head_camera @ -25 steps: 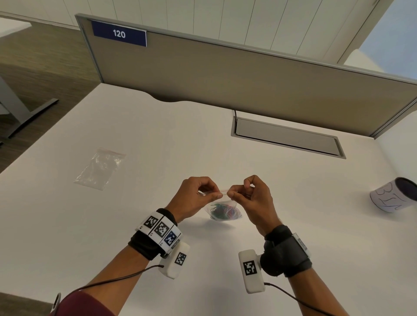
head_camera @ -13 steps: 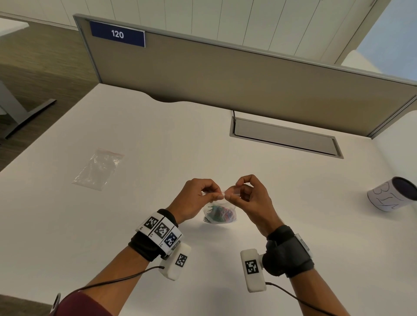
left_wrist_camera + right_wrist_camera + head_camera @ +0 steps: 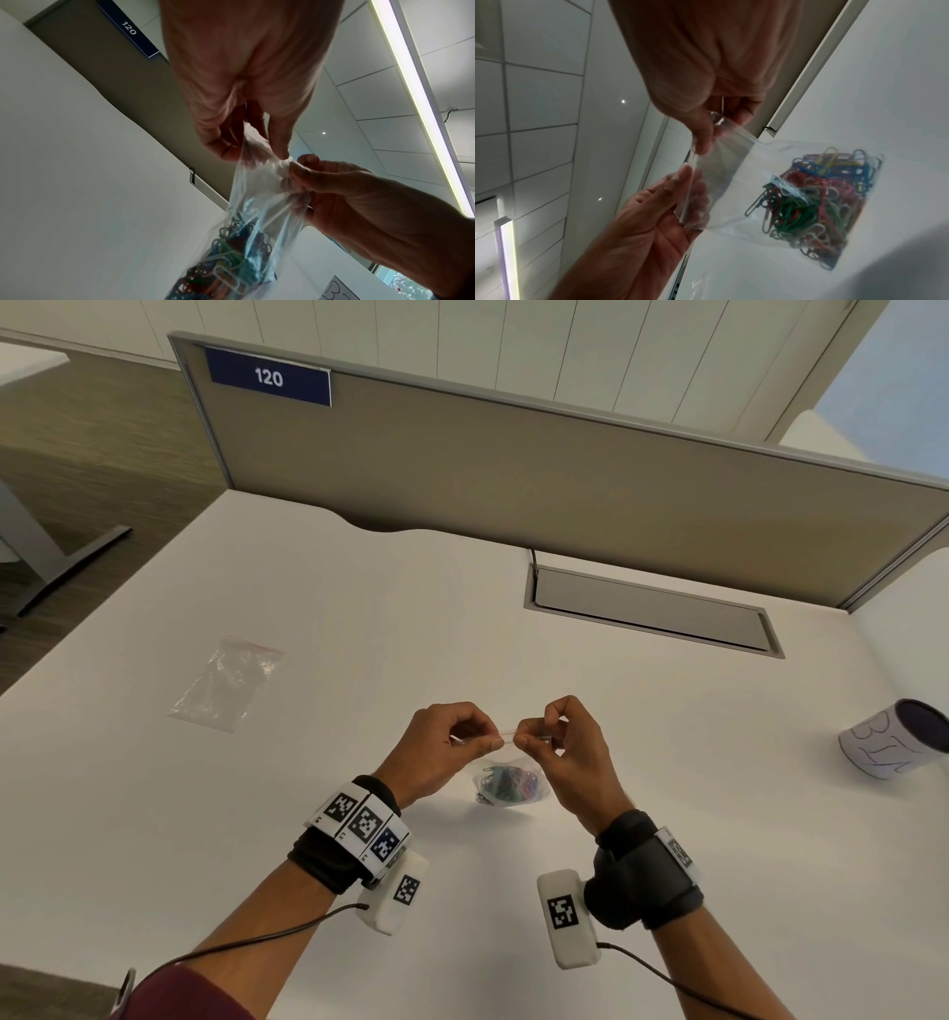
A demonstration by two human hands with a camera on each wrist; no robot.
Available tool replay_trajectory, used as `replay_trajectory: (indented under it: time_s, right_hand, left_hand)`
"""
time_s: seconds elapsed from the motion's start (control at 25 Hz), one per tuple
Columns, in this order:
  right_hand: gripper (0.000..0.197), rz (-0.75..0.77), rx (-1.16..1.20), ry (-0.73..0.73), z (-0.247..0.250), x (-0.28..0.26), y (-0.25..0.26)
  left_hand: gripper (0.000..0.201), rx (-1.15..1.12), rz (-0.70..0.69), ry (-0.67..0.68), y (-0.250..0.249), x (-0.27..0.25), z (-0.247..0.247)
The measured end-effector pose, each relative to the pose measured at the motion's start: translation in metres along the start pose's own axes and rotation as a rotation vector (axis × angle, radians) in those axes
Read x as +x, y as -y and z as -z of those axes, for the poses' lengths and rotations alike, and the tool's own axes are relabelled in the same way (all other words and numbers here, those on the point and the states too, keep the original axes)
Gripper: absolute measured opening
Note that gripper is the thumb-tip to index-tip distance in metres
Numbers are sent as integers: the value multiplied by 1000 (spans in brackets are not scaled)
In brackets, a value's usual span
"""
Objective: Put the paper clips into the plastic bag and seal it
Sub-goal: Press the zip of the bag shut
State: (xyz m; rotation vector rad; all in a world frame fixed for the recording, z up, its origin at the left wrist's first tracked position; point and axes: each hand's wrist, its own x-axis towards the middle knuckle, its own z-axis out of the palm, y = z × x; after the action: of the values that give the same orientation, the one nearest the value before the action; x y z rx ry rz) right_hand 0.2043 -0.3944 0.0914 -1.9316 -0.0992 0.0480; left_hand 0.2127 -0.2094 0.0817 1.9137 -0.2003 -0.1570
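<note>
1. My left hand [image 3: 444,744] and right hand [image 3: 562,744] each pinch the bag [image 3: 511,783] by its top strip, held above the bench [image 3: 667,762]; the clips [image 3: 818,201] lie inside at the bottom.
2. To seal well, I should press thumb against forefinger along the whole strip, end to end, keeping it taut.
3. Whether the strip is already closed is unclear: my fingers [image 3: 280,142] cover it.

Above the table [image 3: 308,814], the left hand [image 3: 436,752] and right hand [image 3: 570,752] pinch the top edge of the plastic bag [image 3: 508,778] between them, paper clips [image 3: 511,785] inside at its bottom. A second bag [image 3: 228,683] lies well to the left, a cup [image 3: 893,742] on its side far right. Behind stands a partition [image 3: 565,505], a cable hatch [image 3: 652,611] before it.
</note>
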Motion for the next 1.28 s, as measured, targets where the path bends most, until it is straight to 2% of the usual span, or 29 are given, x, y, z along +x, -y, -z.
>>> replay_trajectory:
  time_s: [0.32,0.44,0.64,0.96,1.12,1.28]
  right_hand:
    - [27,-39,109,-21,2,-2,-1]
    - [24,-53,119,16,4,-4,-2]
    - [31,-67,178,98,7,-5,1]
    - [26,-14,118,-24,3,-3,-4]
    - [27,-16,109,-28,6,-3,-5]
    - [25,-26,143,-27,6,-4,-6]
  left_hand:
    - [12,120,-28,45,3,2,-6]
    - [12,130,-55,44,1,1,-6]
    - [9,108,-75,50,-3,0,-7]
    - [11,25,-25,-21,2,-5,-4]
    - [7,-13,1,-38,4,-6,-1]
    - [4,36,-38,-56,2,-4,-5]
